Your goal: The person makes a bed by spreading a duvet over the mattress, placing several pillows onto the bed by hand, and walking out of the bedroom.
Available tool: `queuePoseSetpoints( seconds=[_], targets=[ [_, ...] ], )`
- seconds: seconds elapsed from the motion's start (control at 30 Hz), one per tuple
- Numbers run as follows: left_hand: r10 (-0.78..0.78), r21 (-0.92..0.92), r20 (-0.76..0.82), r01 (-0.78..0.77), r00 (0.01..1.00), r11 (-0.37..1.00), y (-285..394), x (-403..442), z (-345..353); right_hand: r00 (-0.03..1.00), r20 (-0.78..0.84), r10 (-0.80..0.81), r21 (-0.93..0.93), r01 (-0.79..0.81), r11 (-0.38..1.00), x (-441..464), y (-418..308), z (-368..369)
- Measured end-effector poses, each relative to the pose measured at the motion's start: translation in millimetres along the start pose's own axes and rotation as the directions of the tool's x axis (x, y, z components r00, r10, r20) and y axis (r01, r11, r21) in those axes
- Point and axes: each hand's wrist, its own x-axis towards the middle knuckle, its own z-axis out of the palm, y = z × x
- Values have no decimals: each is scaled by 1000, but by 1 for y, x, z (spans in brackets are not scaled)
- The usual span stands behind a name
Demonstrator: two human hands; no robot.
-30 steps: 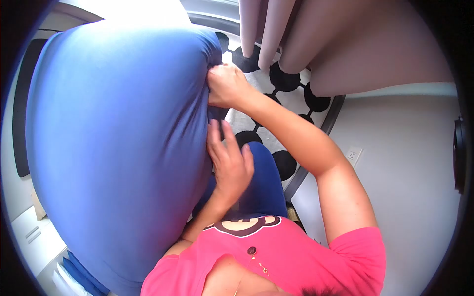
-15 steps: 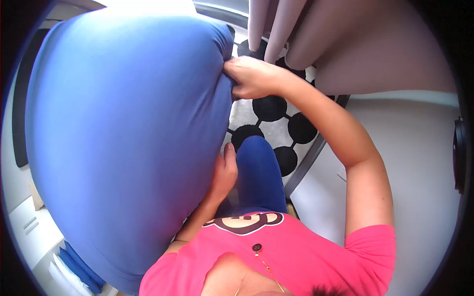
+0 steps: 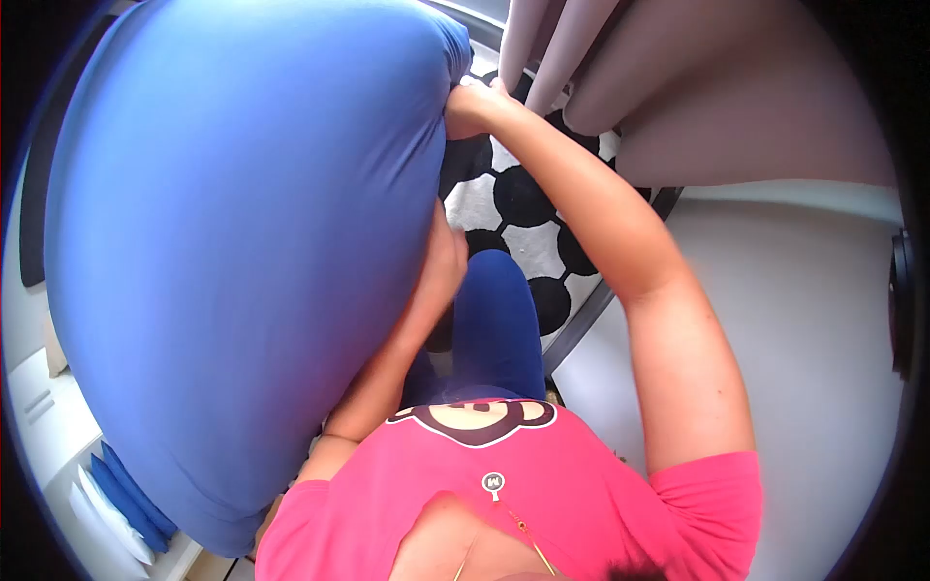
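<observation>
Two bare hands are at work on one big blue sheet (image 3: 252,242), which is drawn taut over a single bulky form that rises at the person's left and stretches from beside the chest to well ahead of them. The right hand (image 3: 471,108) is reached out to the sheet's far edge and looks closed on the cloth, with creases fanning out from that spot, though its fingertips are hidden from where I stand. The left hand (image 3: 444,259) is nearer the body, against the side of the same sheet; it is blurred and partly covered, so I cannot tell whether its fingers are curled or spread. Both arms come out of one pink T-shirt (image 3: 572,484) with one cartoon print across it, and one round pendant (image 3: 493,482) marked with an M lies over the front. Past the hands, one blue-trousered knee (image 3: 496,290) stands out clearly above one black-and-white rug (image 3: 533,242) patterned with linked dark discs. One mauve-grey curtain (image 3: 736,107) hangs in folds ahead on the right, above one pale wall (image 3: 756,339). Low on the far left are two blue cushions (image 3: 134,502) beside what look like two white ones (image 3: 108,523).
</observation>
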Motion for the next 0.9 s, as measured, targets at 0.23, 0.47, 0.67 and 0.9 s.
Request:
queuePoseSetpoints(
  seconds=[0.23,0.47,0.67,0.9],
  targets=[
    [84,-166,279,-38,957,985,39,-99,-47,715,-615,332,390,-90,916,-37,-1,76],
    [-18,-76,125,28,992,997,26,-102,-66,765,-637,-91,179,262,948,-121,-34,82],
    [-151,-14,271,160,951,987,1,-108,-85,327,-797,-508,-136,722,679,-128,-40,85],
    [-244,-11,241,254,939,967,-65,-95,-59,672,-513,-534,-15,615,788,-86,-104,72]
  ],
)
